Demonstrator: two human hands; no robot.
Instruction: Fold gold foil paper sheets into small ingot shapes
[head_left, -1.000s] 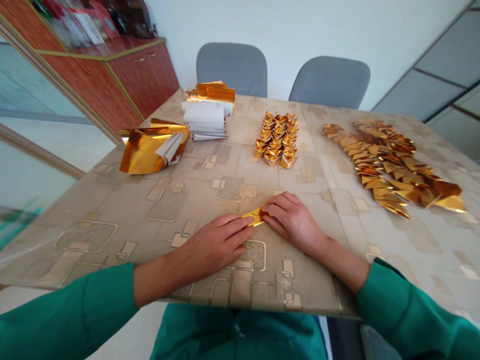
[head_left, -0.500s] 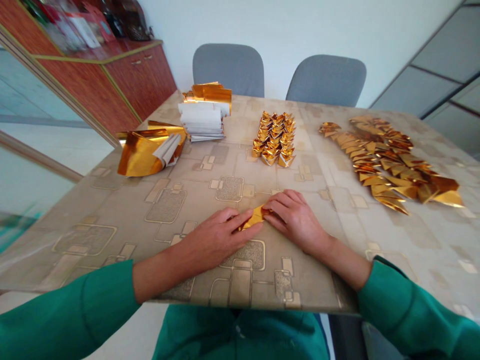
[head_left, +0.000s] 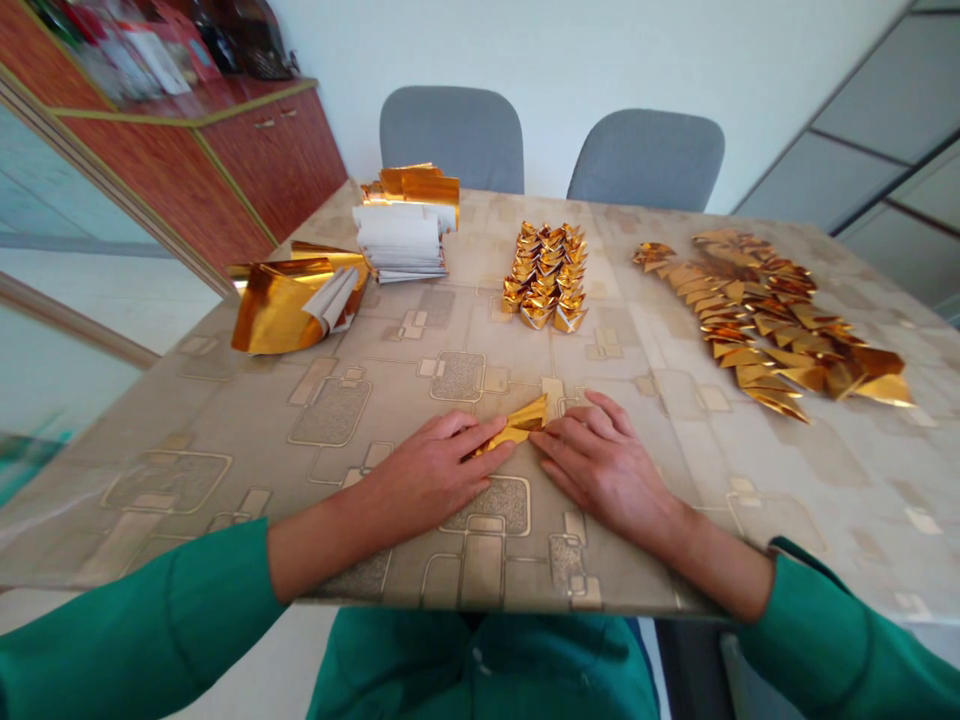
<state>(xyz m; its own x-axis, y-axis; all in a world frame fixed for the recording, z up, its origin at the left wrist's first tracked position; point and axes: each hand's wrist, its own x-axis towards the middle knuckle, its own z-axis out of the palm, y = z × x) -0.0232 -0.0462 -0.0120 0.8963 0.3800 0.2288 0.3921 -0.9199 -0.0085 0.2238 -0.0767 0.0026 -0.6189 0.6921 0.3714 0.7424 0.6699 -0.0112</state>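
Observation:
A small folded piece of gold paper (head_left: 519, 425) lies on the patterned table (head_left: 337, 420) between my hands. My left hand (head_left: 427, 475) rests flat on the table, its fingertips pressing the paper's left end. My right hand (head_left: 600, 460) lies to the right with fingers stretched out, the fingertips touching the paper's right edge. The paper's far corner sticks up a little.
A cluster of finished gold ingots (head_left: 549, 275) sits mid-table. A long row of folded gold pieces (head_left: 772, 320) lies at right. Curled gold sheets (head_left: 289, 300) and a stack of white-backed sheets (head_left: 405, 235) are at left. Two grey chairs (head_left: 645, 160) stand behind.
My right hand has slid back off the gold paper, uncovering its right part, which now stands up slightly. My left hand stays on the left end.

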